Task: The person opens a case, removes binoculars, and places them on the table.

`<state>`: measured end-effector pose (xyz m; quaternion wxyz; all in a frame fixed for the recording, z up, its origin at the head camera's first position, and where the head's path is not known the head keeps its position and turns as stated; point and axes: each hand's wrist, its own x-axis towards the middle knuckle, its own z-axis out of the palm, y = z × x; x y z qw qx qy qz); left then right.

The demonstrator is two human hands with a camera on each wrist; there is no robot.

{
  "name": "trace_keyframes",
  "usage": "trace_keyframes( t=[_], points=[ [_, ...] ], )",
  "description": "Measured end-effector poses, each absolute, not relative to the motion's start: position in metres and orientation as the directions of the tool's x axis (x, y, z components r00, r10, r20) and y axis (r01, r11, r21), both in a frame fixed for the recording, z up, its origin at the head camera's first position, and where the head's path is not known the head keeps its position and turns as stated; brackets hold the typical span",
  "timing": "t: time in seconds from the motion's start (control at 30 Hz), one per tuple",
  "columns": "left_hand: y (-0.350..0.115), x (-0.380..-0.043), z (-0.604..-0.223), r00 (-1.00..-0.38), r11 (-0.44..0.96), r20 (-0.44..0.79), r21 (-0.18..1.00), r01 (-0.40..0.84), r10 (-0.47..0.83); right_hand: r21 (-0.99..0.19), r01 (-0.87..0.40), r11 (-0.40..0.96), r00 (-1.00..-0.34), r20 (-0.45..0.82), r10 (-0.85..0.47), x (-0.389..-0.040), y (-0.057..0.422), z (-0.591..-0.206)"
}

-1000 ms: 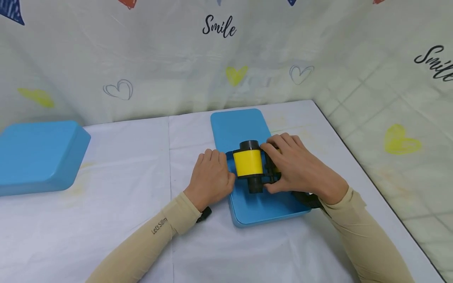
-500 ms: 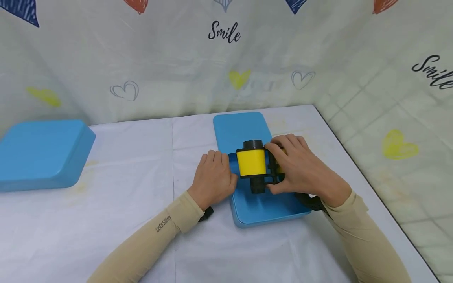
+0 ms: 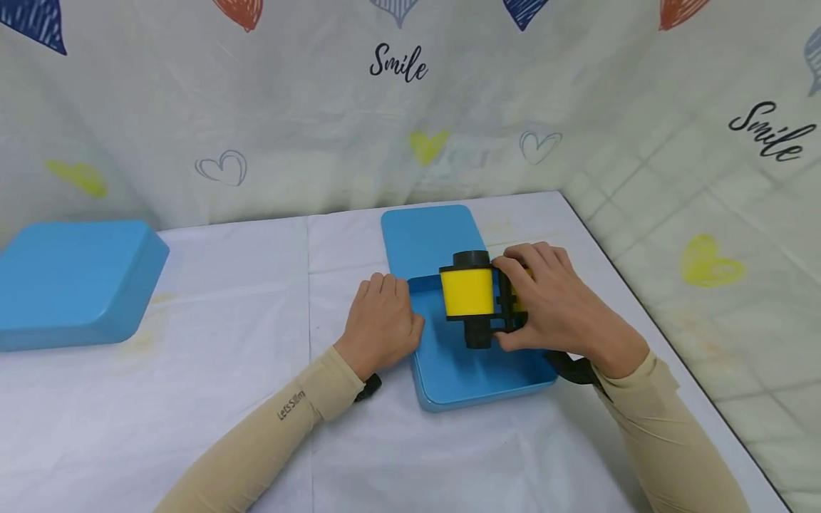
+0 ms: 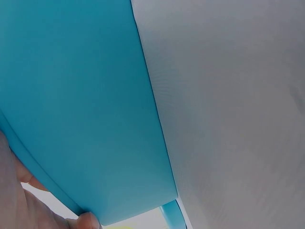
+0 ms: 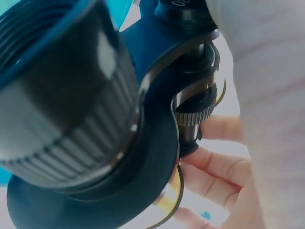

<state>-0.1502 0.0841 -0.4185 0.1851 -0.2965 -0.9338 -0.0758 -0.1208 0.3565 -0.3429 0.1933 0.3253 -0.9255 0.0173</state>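
My right hand (image 3: 564,310) grips yellow-and-black binoculars (image 3: 469,293) above the blue box (image 3: 482,403). One yellow barrel shows; the hand mostly covers the other. The right wrist view shows a black eyepiece and the ribbed focus wheel (image 5: 195,114) close up, with fingers (image 5: 214,179) behind. A strap-like black piece (image 3: 574,369) hangs by the right wrist. My left hand (image 3: 380,320) holds the box's left wall, fingers curled at the rim; the left wrist view shows its thumb and fingers at the blue wall (image 4: 90,109). Inside the box, the blue floor is visible.
A blue panel (image 3: 432,235), like a lid, lies flat behind the box. At the far left sits another blue case (image 3: 64,285). White cloth covers the table (image 3: 244,299); its right edge runs diagonally, with a printed curtain (image 3: 308,107) behind.
My right hand has moved slightly right with the binoculars, away from the box's left wall. More of the box's inside shows. My left hand stays at the wall.
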Motion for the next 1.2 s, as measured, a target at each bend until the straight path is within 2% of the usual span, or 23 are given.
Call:
trace_keyframes(
  t=[1.2],
  points=[
    [0.086,-0.150,-0.419,-0.748,0.801,0.402,0.055,0.596,0.528,0.077,-0.561,0.824,-0.756,0.359,-0.548,-0.116,0.406,-0.339]
  ],
)
